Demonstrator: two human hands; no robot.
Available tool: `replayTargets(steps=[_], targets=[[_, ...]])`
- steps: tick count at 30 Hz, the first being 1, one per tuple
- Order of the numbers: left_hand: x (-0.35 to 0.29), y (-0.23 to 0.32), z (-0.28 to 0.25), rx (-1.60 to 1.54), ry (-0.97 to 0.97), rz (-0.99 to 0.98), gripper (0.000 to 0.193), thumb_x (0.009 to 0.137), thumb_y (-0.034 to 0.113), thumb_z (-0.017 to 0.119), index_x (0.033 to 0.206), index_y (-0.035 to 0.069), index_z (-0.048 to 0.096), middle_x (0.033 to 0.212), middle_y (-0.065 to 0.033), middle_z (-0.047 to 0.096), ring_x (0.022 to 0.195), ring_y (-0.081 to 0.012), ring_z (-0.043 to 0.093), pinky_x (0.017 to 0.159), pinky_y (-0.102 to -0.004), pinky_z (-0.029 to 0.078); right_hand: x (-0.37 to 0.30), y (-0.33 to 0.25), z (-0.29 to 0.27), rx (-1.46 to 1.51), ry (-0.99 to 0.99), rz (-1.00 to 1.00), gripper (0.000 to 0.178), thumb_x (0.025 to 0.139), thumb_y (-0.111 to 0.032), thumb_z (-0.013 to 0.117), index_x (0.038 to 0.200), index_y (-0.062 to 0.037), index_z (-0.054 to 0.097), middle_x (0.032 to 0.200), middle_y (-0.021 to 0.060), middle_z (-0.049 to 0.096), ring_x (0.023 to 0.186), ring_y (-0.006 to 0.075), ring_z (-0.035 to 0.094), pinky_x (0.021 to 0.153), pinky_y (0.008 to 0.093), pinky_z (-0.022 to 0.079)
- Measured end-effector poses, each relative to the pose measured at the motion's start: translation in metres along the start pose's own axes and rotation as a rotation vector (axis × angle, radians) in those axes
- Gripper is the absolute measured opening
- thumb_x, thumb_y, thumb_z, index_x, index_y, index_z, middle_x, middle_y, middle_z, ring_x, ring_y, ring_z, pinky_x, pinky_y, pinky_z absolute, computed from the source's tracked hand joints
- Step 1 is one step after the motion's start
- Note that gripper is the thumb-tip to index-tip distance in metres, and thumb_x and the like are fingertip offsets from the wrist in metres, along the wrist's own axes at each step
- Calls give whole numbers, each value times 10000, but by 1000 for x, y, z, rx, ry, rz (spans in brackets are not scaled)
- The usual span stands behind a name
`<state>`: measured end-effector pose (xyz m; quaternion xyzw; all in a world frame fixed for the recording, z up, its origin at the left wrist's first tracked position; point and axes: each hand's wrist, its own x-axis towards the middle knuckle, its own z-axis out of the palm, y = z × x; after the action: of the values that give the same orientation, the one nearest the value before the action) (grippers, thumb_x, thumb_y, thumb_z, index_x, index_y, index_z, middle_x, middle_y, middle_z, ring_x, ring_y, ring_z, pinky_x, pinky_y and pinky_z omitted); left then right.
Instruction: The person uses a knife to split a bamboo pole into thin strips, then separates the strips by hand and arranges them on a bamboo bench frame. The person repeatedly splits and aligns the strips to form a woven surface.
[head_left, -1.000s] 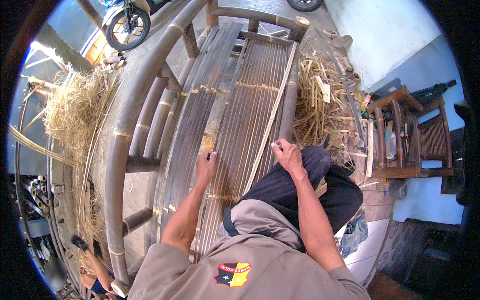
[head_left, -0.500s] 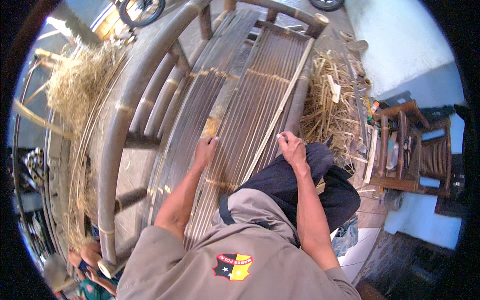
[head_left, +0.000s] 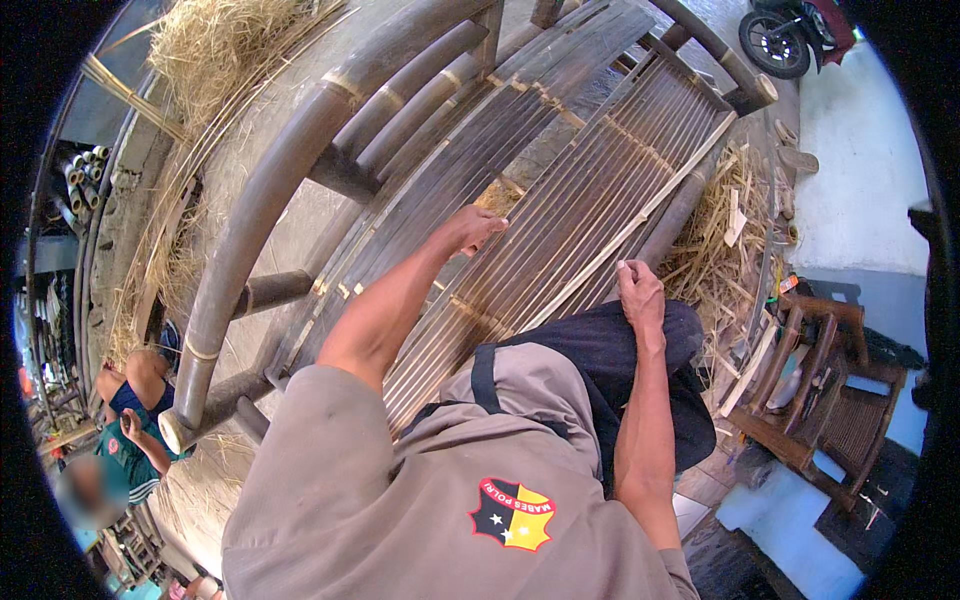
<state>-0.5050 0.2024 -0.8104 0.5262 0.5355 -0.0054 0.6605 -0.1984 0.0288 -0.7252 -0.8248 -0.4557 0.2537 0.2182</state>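
Observation:
I sit on a dark bamboo bench whose seat [head_left: 590, 190] is made of long narrow slats. My left hand [head_left: 475, 230] hovers over the gap between two slat panels, its fingers drawn together; whatever they may hold is too small to see. Over my right thigh is my right hand [head_left: 642, 292], fingers curled and thumb against them, with nothing discernible in the grip. A long pale bamboo strip [head_left: 625, 232] lies lengthwise along the seat's right side, passing between my two hands and touching neither.
Bamboo rails [head_left: 265, 195] form the bench's side at left. Straw-like shavings [head_left: 715, 235] heap up at right, near a small wooden chair [head_left: 820, 390]. Another fibre pile [head_left: 225, 45] lies at upper left. Another person [head_left: 140, 410] sits at lower left. A motorcycle [head_left: 780, 40] stands at the far right.
My view has swung, so the bench sits further right and the other person shows more fully. My left hand has moved forward over the slats, away from my body. My right hand stays near the thigh.

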Motion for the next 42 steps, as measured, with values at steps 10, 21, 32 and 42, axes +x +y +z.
replayTargets(steps=[10, 21, 32, 42], targets=[[-20, -40, 22, 48, 178, 327, 467, 962, 389, 580, 1192, -9, 664, 1164, -189, 681, 1053, -294, 626, 931, -421, 468, -2, 2, -1, -75, 33, -27, 378, 952, -385, 608, 1062, -35, 698, 924, 235, 721, 880, 415, 703, 771, 465, 538], [-45, -47, 36, -99, 404, 264, 338, 957, 311, 563, 1037, -2, 662, 845, -124, 630, 797, -209, 567, 757, -402, 453, -6, -3, -6, -3, 7, 14, 413, 953, -406, 593, 1055, -22, 706, 921, 217, 729, 866, 396, 709, 760, 456, 541], [-34, -50, 16, 50, 237, 353, 395, 962, 354, 596, 1035, -26, 672, 875, -84, 662, 823, -194, 591, 768, -385, 477, -2, -3, -1, -19, 15, -5, 401, 950, -397, 615, 1088, -29, 698, 952, 207, 735, 886, 403, 708, 772, 468, 546], [-37, -35, 3, -44, 87, 192, 340, 949, 374, 610, 874, 42, 609, 634, 16, 431, 542, -117, 434, 464, -325, 367, -3, 0, -3, 24, 9, -7, 384, 944, -376, 623, 1062, -19, 700, 931, 221, 731, 868, 415, 706, 763, 471, 543]])
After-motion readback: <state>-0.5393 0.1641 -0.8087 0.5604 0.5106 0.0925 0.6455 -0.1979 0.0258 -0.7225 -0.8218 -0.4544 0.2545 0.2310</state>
